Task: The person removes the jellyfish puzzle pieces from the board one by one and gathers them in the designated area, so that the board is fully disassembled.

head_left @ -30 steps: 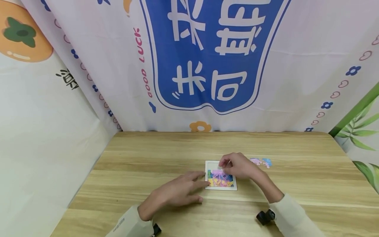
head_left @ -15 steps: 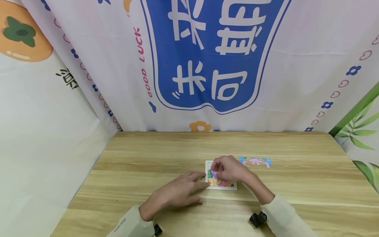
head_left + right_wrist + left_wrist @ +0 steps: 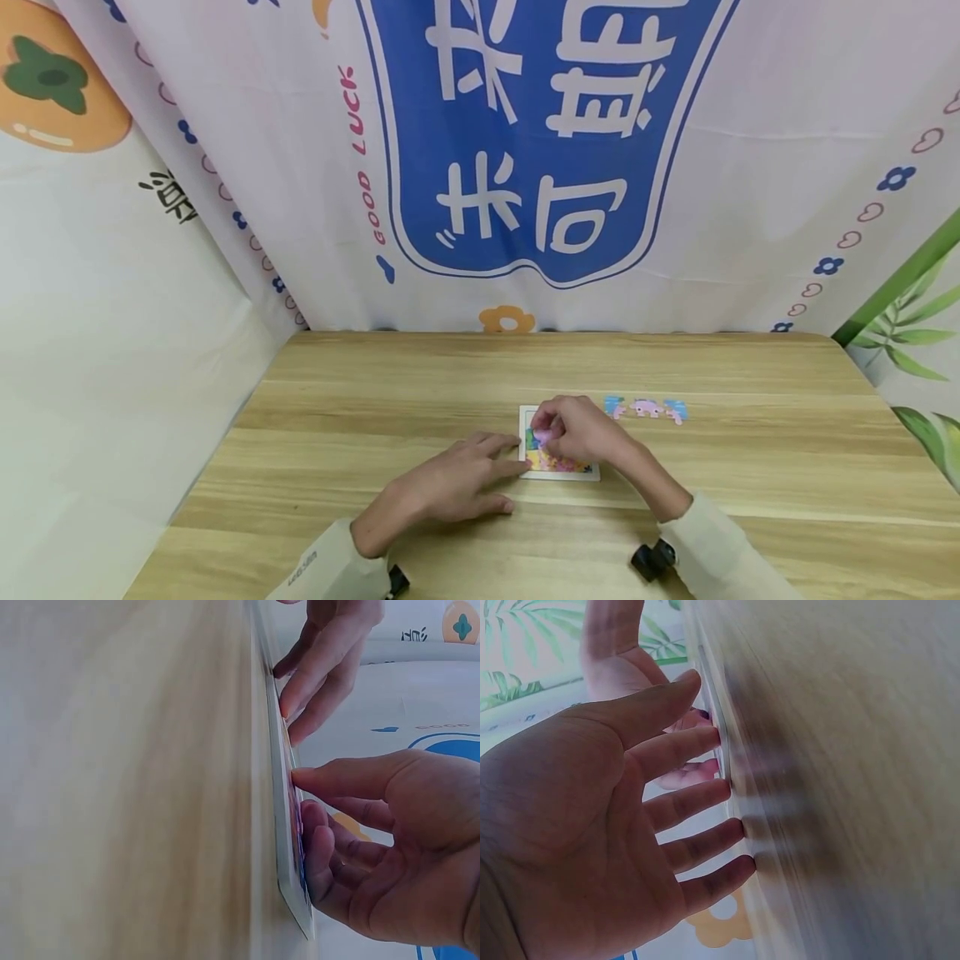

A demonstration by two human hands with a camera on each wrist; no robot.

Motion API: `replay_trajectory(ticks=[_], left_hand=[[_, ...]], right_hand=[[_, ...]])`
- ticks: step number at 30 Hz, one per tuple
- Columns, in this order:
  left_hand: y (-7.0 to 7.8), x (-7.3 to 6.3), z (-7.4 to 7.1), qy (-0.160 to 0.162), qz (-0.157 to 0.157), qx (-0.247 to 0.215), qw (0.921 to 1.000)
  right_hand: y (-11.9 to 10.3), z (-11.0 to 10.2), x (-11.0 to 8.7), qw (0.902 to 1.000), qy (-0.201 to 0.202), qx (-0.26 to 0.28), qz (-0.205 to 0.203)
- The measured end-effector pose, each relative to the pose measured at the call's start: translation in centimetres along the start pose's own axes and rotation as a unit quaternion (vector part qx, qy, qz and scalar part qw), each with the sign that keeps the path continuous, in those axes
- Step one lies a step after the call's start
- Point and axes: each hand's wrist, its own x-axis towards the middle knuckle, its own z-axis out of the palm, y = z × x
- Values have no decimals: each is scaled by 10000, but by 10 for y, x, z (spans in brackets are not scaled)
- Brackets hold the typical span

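Note:
A small white-framed jigsaw puzzle [image 3: 562, 477] lies flat on the table, its lower part filled with yellow, pink and blue picture. My right hand [image 3: 581, 429] is over its upper half, pinching a pink puzzle piece [image 3: 542, 435] between thumb and forefinger, low over the picture. In the right wrist view the thumb [image 3: 311, 777] reaches the puzzle's surface, and the other fingers are curled. My left hand [image 3: 453, 479] lies at the puzzle's left edge with fingers spread, fingertips at the frame. The left wrist view shows those fingers extended along the tabletop.
Several loose pink and blue puzzle pieces [image 3: 647, 408] lie in a row right of the puzzle, behind the right hand. The wooden table [image 3: 360, 392] ends at a printed cloth backdrop [image 3: 750, 208]. Black devices [image 3: 652, 560] are worn at the wrists.
My right hand has moved left over the puzzle, uncovering a blue-and-pink piece at the row's left end; it has barely moved in the last half second. The left hand stays in place.

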Motion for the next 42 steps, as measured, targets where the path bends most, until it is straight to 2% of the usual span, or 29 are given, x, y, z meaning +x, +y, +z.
replay_trajectory(ticks=[14,32,42], left_hand=[[-2,4,2,38,-22,-70,10000],[-1,2,0,12,-18,-153,9999],[-1,1,-1,-3,-56,-205,9998]], right_hand=[[-1,4,2,9994,122,231,224],[0,-2,-1,9987,-23,315,-389],[8,-25,-6,9943,-163,1020,-271]])
